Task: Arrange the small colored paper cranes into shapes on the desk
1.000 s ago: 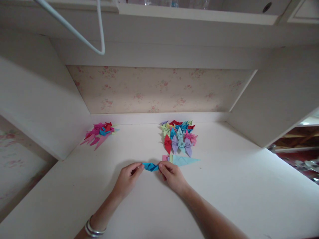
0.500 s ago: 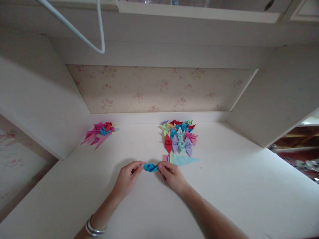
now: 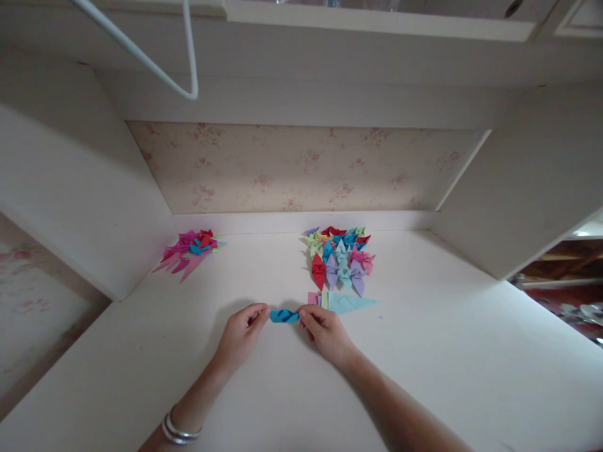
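A small folded blue paper piece (image 3: 284,316) is stretched between my two hands just above the white desk (image 3: 424,351). My left hand (image 3: 242,336) pinches its left end, fingers curled. My right hand (image 3: 326,333) pinches its right end the same way. Just beyond my right hand lie a light blue paper triangle (image 3: 348,303) and small pink and green paper bits (image 3: 315,299). Behind them sits a cluster of several folded paper shapes (image 3: 340,257) in red, purple, blue, pink and green.
A second pile of pink, red and blue folded papers (image 3: 188,250) lies at the back left by the cabinet side wall (image 3: 70,194). A floral back panel (image 3: 301,166) closes the nook. A white hanger (image 3: 155,56) hangs overhead at the upper left.
The blue paper piece has been squeezed slightly narrower between my fingertips. Both hands stay almost in the same place.
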Demonstrator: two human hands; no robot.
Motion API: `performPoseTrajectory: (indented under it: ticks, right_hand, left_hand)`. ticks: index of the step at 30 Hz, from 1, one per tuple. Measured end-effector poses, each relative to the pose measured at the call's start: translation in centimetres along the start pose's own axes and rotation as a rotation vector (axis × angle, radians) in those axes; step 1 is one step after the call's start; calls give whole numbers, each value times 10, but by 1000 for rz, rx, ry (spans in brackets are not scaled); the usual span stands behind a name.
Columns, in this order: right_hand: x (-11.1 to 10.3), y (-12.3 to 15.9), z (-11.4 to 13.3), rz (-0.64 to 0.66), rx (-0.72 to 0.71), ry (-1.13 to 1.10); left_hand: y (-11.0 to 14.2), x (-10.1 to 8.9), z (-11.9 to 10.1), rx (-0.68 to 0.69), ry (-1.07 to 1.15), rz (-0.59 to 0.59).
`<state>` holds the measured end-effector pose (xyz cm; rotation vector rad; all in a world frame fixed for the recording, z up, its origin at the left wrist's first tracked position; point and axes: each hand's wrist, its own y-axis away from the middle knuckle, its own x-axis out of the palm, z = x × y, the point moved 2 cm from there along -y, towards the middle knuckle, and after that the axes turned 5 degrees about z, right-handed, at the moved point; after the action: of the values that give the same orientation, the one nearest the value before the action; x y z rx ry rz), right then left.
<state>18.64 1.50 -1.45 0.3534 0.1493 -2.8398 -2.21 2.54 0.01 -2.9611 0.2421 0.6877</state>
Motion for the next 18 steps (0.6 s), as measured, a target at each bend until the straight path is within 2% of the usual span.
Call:
performPoseTrajectory:
  ticks: [18]
  right_hand:
    - [2,0,-2,-18,25,14]
  left_hand:
    - [-1,2,3,-20,11,-14]
